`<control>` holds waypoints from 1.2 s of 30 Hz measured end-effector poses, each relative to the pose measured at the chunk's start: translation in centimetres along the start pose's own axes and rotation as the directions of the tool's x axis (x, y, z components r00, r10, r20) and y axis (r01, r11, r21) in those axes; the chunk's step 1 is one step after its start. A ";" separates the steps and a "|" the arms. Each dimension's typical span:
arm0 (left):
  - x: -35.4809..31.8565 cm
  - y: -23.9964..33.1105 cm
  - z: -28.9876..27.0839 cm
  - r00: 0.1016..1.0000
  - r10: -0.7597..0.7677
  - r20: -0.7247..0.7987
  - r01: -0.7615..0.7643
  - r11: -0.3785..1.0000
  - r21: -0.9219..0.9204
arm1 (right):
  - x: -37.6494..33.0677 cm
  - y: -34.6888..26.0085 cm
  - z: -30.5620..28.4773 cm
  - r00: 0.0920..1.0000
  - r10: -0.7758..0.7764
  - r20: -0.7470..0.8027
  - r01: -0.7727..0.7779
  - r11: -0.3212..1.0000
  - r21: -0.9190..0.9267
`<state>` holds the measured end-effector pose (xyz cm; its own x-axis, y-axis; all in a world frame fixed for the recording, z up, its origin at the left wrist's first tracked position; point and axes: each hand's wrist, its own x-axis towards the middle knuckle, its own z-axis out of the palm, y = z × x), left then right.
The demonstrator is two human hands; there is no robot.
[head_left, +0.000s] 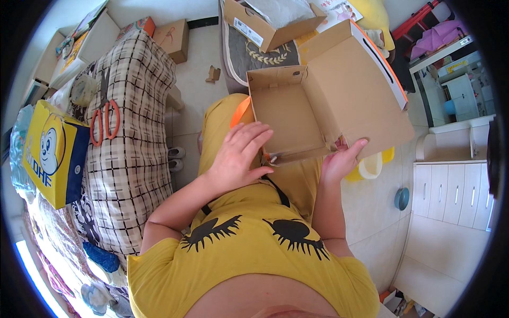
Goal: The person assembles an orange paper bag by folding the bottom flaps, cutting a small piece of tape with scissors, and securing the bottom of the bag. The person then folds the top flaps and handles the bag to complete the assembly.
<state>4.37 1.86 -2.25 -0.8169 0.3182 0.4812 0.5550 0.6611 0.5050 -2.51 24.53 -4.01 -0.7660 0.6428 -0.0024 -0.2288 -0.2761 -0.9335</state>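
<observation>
An open cardboard box (289, 114), plain brown inside with orange outer edges, rests tilted over my lap. Its lid (355, 79) is folded back to the right and has a long slot along the far edge. My right hand (339, 163) grips the box at its near right corner, where the lid meets the base. Against the left side of the box is my left hand (241, 151), fingers stretched out and thumb apart, with nothing in it. Just beyond those fingers an orange strip (241, 111) sticks out from the box's left wall.
On my left, a table with a checked cloth (138, 185) holds red-handled scissors (105, 119) and a yellow and blue box (55, 151). Ahead, another open carton (270, 26) sits on a dark cushion (244, 55). A cardboard scrap (212, 74) and a teal bowl (402, 199) lie on the floor.
</observation>
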 end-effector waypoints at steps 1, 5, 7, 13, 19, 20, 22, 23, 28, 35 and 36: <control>-0.3 -0.4 -0.2 1.000 -0.021 -0.003 0.021 1.000 -0.006 | -0.1 -0.1 0.3 1.000 -0.010 0.003 0.010 1.000 0.005; -0.4 -0.9 -0.3 1.000 -0.005 0.018 0.004 1.000 0.022 | -0.4 -0.3 1.1 0.999 -0.026 -0.030 0.027 1.000 0.014; 0.1 -0.6 -0.5 1.000 0.002 0.023 -0.002 1.000 0.008 | -0.4 -0.3 1.0 1.000 -0.014 -0.025 0.014 1.000 -0.008; 1.5 -0.2 0.2 0.998 0.050 0.038 -0.049 0.999 -0.017 | -0.1 0.0 0.7 1.000 -0.003 -0.021 0.002 1.000 -0.018; 2.9 -1.0 -0.6 0.972 0.138 0.188 -0.132 0.990 -0.044 | 0.1 -0.4 0.9 1.000 0.009 -0.013 -0.008 0.998 0.055; 3.1 -1.2 -0.8 0.962 0.154 0.224 -0.148 0.988 -0.042 | 0.1 -0.4 0.8 1.000 0.023 -0.005 -0.022 0.999 0.050; 3.5 -1.5 -1.1 0.958 0.162 0.235 -0.155 0.987 -0.049 | 0.2 -0.4 0.9 1.000 0.023 -0.002 -0.023 0.999 0.040; 3.7 -1.6 -1.2 0.957 0.166 0.239 -0.158 0.986 -0.052 | 0.2 -0.5 0.9 1.000 0.023 0.001 -0.023 0.999 0.036; 5.1 -1.8 -1.5 0.942 0.215 0.257 -0.214 0.976 -0.033 | 1.4 0.4 -0.9 0.984 0.116 0.135 -0.095 0.984 -0.151; 6.1 -1.3 -1.5 0.924 0.265 0.277 -0.258 0.964 -0.061 | 0.2 -3.1 -4.8 0.783 -0.151 0.603 0.569 0.566 -0.597; 6.1 -1.3 -1.4 0.923 0.268 0.277 -0.258 0.963 -0.073 | 0.0 -3.5 -4.9 0.745 -0.206 0.634 0.634 0.511 -0.580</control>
<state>-1.11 2.00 1.10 -0.6484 0.6589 0.3813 0.7570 0.5049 0.4148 1.24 29.00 -2.53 -0.9048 0.0829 0.4177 -0.2547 0.6807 -0.6868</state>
